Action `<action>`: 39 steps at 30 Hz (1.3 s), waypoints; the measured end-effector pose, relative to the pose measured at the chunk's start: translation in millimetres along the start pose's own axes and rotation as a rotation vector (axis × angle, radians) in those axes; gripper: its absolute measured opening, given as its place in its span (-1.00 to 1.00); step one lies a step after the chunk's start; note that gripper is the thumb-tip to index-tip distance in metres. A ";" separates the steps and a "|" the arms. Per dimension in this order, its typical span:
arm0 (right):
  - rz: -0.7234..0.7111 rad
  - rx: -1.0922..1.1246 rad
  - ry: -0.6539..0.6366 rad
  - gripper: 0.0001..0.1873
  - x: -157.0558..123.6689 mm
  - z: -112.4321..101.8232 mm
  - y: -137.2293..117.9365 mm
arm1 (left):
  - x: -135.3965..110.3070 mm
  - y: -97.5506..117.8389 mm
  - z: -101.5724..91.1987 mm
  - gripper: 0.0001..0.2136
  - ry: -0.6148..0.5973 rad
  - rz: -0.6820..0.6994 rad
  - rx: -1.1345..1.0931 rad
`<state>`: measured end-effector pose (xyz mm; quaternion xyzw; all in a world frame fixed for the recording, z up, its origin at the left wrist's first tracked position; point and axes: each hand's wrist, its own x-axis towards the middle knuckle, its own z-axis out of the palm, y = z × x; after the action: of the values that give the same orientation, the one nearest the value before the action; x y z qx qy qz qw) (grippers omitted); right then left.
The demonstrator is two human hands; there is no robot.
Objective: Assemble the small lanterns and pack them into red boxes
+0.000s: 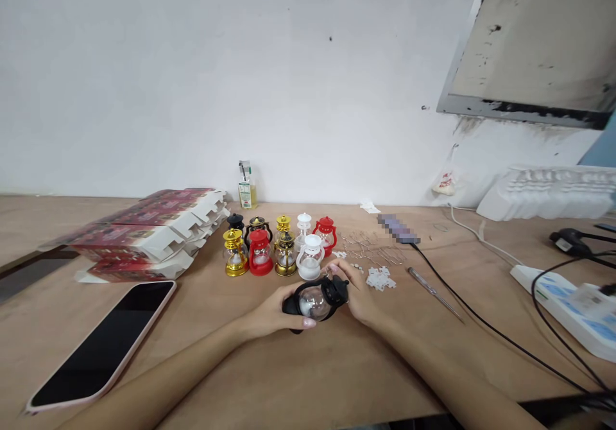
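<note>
A small black toy lantern with a clear globe lies on its side between both my hands, low over the wooden table. My left hand wraps its base end, thumb under the globe. My right hand grips its black top, fingers curled round it. Just behind stand several finished little lanterns in gold, red, black and white.
A phone lies face up at the left, beside a stack of flat red-and-white cartons. Small white parts, wire hooks and a screwdriver lie to the right. A power strip with cables sits far right. A small bottle stands by the wall.
</note>
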<state>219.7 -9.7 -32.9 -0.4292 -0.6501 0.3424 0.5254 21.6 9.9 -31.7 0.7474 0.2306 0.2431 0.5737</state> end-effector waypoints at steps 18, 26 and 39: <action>0.199 0.277 0.090 -0.48 13.0 -8.0 6.3 | 0.0 2.2 5.1 -0.35 0.096 -0.026 -0.113; 0.182 0.261 -0.059 -0.46 9.3 6.2 5.9 | -1.3 4.2 5.9 -0.36 0.059 -0.024 -0.117; 0.037 0.324 -0.052 -0.29 -0.6 -1.8 8.0 | -0.4 -1.3 8.5 -0.33 0.208 -0.051 -0.125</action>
<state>223.1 -7.0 -39.9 -0.3414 -0.5918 0.4635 0.5643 26.5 3.7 -34.8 0.6748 0.2924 0.3185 0.5981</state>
